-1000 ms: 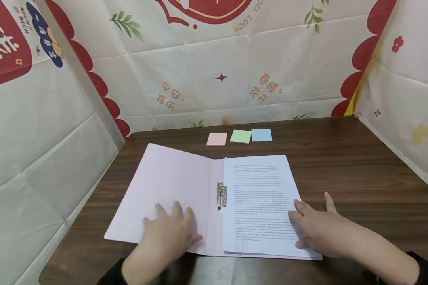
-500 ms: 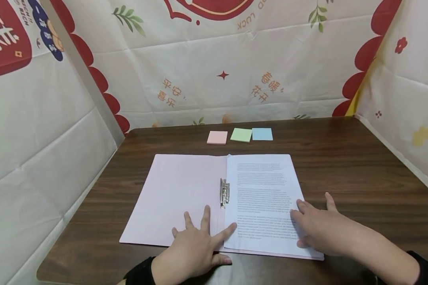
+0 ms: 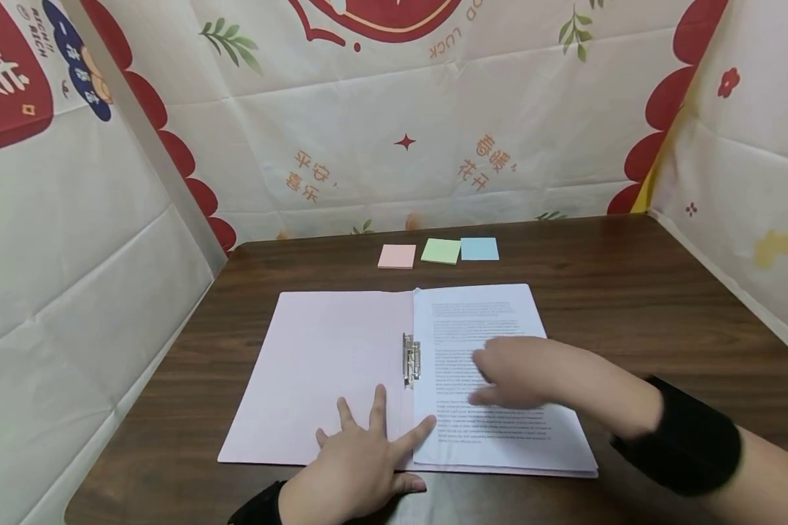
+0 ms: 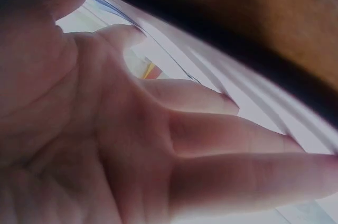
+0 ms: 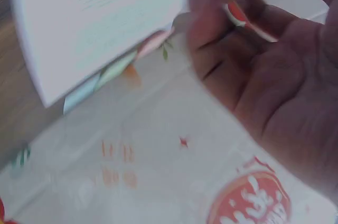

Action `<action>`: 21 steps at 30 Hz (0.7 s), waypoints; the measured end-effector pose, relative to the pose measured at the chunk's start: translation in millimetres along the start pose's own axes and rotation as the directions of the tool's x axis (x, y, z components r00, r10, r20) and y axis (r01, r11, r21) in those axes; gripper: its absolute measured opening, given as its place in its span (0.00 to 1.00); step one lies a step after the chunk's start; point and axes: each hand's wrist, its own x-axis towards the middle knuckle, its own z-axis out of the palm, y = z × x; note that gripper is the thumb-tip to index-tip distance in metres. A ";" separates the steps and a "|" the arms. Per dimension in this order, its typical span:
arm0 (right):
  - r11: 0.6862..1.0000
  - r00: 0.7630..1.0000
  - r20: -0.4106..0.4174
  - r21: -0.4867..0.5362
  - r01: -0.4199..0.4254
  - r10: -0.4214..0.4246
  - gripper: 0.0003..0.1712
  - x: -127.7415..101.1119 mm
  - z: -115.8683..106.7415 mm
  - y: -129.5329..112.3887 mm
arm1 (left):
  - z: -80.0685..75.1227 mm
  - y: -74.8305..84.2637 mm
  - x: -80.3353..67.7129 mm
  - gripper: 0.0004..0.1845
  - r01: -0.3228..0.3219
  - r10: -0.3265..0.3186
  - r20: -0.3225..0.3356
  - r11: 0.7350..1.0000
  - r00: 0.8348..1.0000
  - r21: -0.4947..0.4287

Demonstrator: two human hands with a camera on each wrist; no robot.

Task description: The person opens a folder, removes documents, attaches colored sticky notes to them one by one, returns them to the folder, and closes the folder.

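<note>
A pale pink folder (image 3: 328,350) lies spread flat on the table in the head view, a metal clip (image 3: 411,361) at its spine. Printed sheets (image 3: 492,437) rest on its right side. My left hand (image 3: 357,456) rests with fingers spread at the folder's lower edge, its index fingertip on the sheets' left margin. Over the middle of the printed page is my right hand (image 3: 515,372), blurred, fingers loosely bent and holding nothing. The left wrist view shows straight fingers (image 4: 227,134) against the folder; in the right wrist view the palm (image 5: 285,86) appears beside the printed page.
Pink (image 3: 397,257), green (image 3: 441,251) and blue (image 3: 479,249) sticky note pads lie in a row beyond the folder on the brown wooden table (image 3: 630,292). Printed white cloth (image 3: 368,109) hangs behind and along both sides.
My right hand has left the sheets' right edge and moved left over the page. My left hand moved right from the folder's left cover to the spine, then stayed. The left cover now lies flatter.
</note>
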 end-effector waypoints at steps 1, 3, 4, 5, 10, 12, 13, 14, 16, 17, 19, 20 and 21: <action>0.999 1.000 0.013 0.048 0.013 -0.013 0.20 9.8 -3.1 -4.6 | -1.1 -0.8 0.0 0.41 -0.003 0.003 0.006 1.000 1.000 -0.011; 0.992 1.000 0.014 0.122 0.026 -0.028 0.18 30.6 -4.9 -12.2 | -3.8 -2.4 0.4 0.41 -0.007 0.008 0.024 1.000 1.000 -0.025; 0.989 1.000 0.009 0.146 0.028 -0.030 0.18 40.8 -3.5 -15.0 | -4.7 -3.0 0.4 0.42 -0.009 0.010 0.029 1.000 1.000 -0.026; 0.986 1.000 0.009 0.164 0.019 -0.021 0.19 50.7 -1.2 -17.4 | -5.7 -3.6 0.3 0.42 -0.010 0.011 0.036 1.000 0.999 -0.026; 0.972 0.998 0.048 0.228 -0.055 0.045 0.26 83.4 14.1 -24.4 | -6.1 -3.2 0.2 0.40 -0.017 0.018 0.036 1.000 0.999 -0.020; 0.970 0.995 0.066 0.229 -0.083 0.070 0.29 87.9 19.2 -25.3 | -5.7 -2.1 -0.2 0.39 -0.024 0.025 0.031 0.999 0.999 -0.027; 0.969 0.994 0.073 0.227 -0.096 0.081 0.29 89.2 21.2 -25.6 | -5.7 -1.7 -0.3 0.39 -0.027 0.028 0.028 0.999 0.999 -0.031; 0.966 0.993 0.076 0.235 -0.106 0.090 0.30 90.2 22.3 -25.8 | -5.4 -1.6 -0.5 0.39 -0.029 0.030 0.025 0.999 0.999 -0.034; 0.957 0.991 0.087 0.264 -0.120 0.100 0.30 92.0 23.3 -25.7 | -6.0 -1.8 -0.6 0.38 -0.028 0.029 0.015 0.999 0.999 -0.042; 0.950 0.989 0.096 0.282 -0.133 0.109 0.30 93.5 23.2 -25.2 | -6.2 -2.3 -0.7 0.38 -0.027 0.028 0.010 0.999 1.000 -0.047; 0.930 0.985 0.111 0.329 -0.164 0.134 0.29 95.9 22.0 -24.1 | -6.9 -3.2 -0.5 0.37 -0.025 0.025 0.000 0.998 1.000 -0.057; 0.919 0.982 0.119 0.351 -0.180 0.147 0.29 97.1 21.2 -23.3 | -7.1 -3.6 -0.4 0.36 -0.024 0.024 -0.004 0.998 1.000 -0.060; 0.909 0.979 0.127 0.368 -0.196 0.160 0.29 98.3 20.5 -22.7 | -7.6 -3.9 -0.3 0.36 -0.025 0.024 -0.010 0.998 1.000 -0.061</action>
